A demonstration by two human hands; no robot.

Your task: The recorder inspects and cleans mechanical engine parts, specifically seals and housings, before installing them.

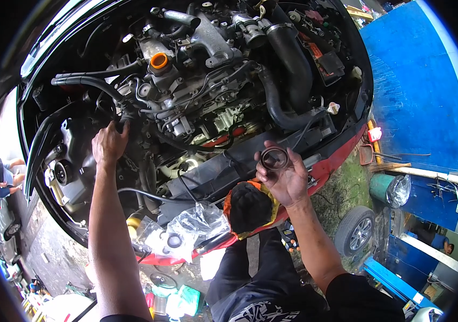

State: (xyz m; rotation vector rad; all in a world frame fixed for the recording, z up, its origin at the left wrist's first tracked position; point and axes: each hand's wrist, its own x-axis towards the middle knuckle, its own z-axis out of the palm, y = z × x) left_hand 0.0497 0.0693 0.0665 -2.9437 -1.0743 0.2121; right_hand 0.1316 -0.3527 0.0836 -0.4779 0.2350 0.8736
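Note:
A dark brown ring seal is gripped by my right hand above the front edge of the engine bay, its opening facing up toward me. The fingers and thumb curl round its rim. My left hand reaches into the left side of the engine bay, touching dark parts beside a black hose. Its thumb and forefinger are apart; the other fingertips are partly hidden. Between my arms, a clear plastic bag lies on the front edge, next to another dark ring and a black and orange cloth item.
The engine has an orange-rimmed filler opening. A wide black intake pipe runs on the right. The red bumper curves in front of me. To the right are a wheel, a green drum and a blue wall.

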